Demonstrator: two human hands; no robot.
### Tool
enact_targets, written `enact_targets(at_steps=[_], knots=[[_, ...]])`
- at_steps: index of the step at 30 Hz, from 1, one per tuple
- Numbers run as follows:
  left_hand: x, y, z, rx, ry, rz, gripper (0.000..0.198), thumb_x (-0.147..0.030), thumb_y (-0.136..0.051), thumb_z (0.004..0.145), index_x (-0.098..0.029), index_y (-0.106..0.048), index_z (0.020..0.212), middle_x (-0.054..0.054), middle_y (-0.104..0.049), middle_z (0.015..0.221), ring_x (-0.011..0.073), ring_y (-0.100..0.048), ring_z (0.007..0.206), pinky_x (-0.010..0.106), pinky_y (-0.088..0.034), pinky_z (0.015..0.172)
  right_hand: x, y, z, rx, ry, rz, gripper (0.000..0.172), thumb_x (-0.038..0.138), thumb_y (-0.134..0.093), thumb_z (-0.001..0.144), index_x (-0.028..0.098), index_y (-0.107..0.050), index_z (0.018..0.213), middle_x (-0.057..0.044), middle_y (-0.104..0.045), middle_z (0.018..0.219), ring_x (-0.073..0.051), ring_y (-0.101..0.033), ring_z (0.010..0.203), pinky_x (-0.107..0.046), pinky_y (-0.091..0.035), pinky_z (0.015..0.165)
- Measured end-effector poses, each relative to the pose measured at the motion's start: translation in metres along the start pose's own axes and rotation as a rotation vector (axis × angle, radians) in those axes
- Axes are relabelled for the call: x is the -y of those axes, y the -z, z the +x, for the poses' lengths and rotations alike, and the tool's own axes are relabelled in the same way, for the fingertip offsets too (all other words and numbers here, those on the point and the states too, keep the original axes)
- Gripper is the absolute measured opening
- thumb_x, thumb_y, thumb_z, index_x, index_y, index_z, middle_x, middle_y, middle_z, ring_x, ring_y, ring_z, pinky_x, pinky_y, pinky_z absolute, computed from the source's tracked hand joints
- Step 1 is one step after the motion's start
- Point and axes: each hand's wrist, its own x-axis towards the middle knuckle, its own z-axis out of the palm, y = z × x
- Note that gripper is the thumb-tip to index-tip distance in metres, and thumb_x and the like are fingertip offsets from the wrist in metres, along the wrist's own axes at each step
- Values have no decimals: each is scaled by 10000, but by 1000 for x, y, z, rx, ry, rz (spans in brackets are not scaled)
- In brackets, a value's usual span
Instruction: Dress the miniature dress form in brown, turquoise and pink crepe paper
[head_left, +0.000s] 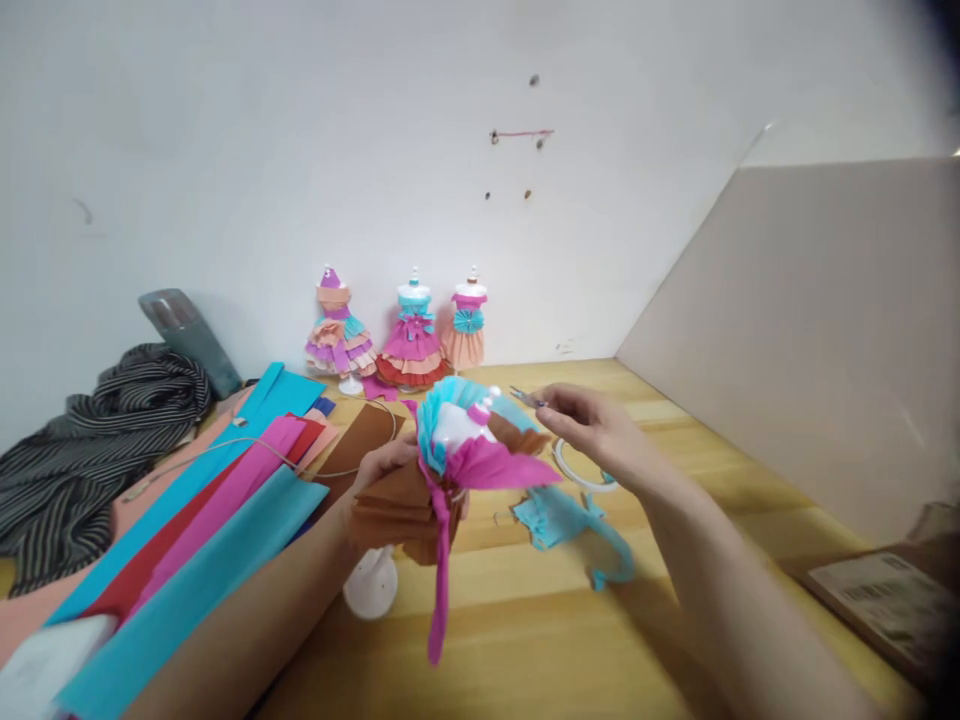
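My left hand (382,470) is closed around a small mannequin dressed in crepe paper (450,450), with a brown layered skirt, a blue ruffle and a magenta strip hanging down; its white base (371,585) shows below. My right hand (592,430) is just to the right of the mannequin's top, fingers pinched on a small thin metal item (527,398) that looks like a pin or clip. A blue paper scrap (559,515) and a white ring (581,478) lie on the table under my right wrist.
Three finished paper-dressed mannequins (412,335) stand at the back by the wall. Long sheets of blue, magenta, red and peach crepe paper (202,510) lie at left beside a striped cloth (97,440). A cardboard box (885,595) sits at right below a beige partition (810,330).
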Motion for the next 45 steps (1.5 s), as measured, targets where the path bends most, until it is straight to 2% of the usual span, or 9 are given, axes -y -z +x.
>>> enact_targets(at_steps=[3, 6, 11, 17, 24, 30, 34, 40, 45], knots=[[0, -3, 2, -77, -74, 8, 142, -266, -639, 703, -139, -645, 766, 66, -669, 718, 211, -643, 671, 339, -521, 671, -6, -8, 2, -126, -5, 414, 369, 446, -726, 654, 172, -600, 866, 83, -354, 538, -65, -257, 424, -231, -173, 417], [1, 0, 9, -219, -199, 46, 181, -281, -642, 711, -134, -657, 815, 65, -686, 804, 201, -644, 752, 333, -517, 743, -9, -22, 0, -142, 44, 547, 356, 504, -693, 671, 217, -484, 703, 117, -221, 485, -49, -141, 392, -237, -124, 405], [3, 9, 18, -283, -321, 93, 172, -252, -655, 712, -149, -660, 849, 41, -699, 866, 186, -643, 819, 307, -497, 803, 0, -48, -17, -114, 92, 419, 257, 414, -712, 718, 183, -618, 776, 80, -287, 521, -79, -262, 456, -243, -200, 449], [6, -1, 15, -296, -336, 181, 176, -294, -660, 733, -159, -616, 836, 19, -663, 804, 168, -612, 756, 276, -474, 732, 14, -67, -30, -96, 171, 159, 252, 385, -623, 774, 158, -686, 864, 56, -330, 545, -106, -336, 503, -248, -268, 496], [6, -10, 5, -370, -385, 608, 211, -376, -587, 841, -182, -565, 762, -8, -557, 749, 136, -504, 714, 249, -417, 691, 10, -82, -29, -143, 177, 214, 168, 334, -633, 767, 167, -616, 754, 86, -272, 518, -81, -264, 471, -231, -236, 466], [-13, -19, -2, -213, -354, 945, 260, -410, -525, 888, -172, -602, 816, 13, -572, 752, 153, -506, 702, 273, -408, 659, 10, -84, -28, -170, 202, 230, 123, 285, -643, 758, 182, -585, 723, 89, -301, 515, -78, -265, 464, -228, -236, 458], [-18, -15, 3, -208, -296, 1101, 252, -394, -607, 837, -164, -629, 939, 24, -612, 812, 174, -549, 751, 286, -426, 672, 9, -85, -25, -118, 193, 257, 103, 265, -648, 752, 182, -587, 760, 94, -304, 515, -78, -270, 460, -225, -239, 461], [-15, -8, 10, -239, -243, 907, 255, -396, -635, 808, -159, -625, 902, 33, -641, 818, 211, -622, 835, 304, -487, 721, 7, -83, -24, -72, 111, 352, 159, 306, -679, 736, 170, -623, 797, 91, -316, 509, -76, -279, 465, -233, -220, 468], [-20, -14, 9, -321, -224, 560, 306, -379, -675, 767, -158, -590, 960, 27, -645, 806, 175, -635, 661, 290, -519, 585, -1, -77, -20, -68, -29, 518, 325, 475, -698, 739, 163, -621, 783, 84, -337, 498, -62, -250, 433, -240, -158, 438]])
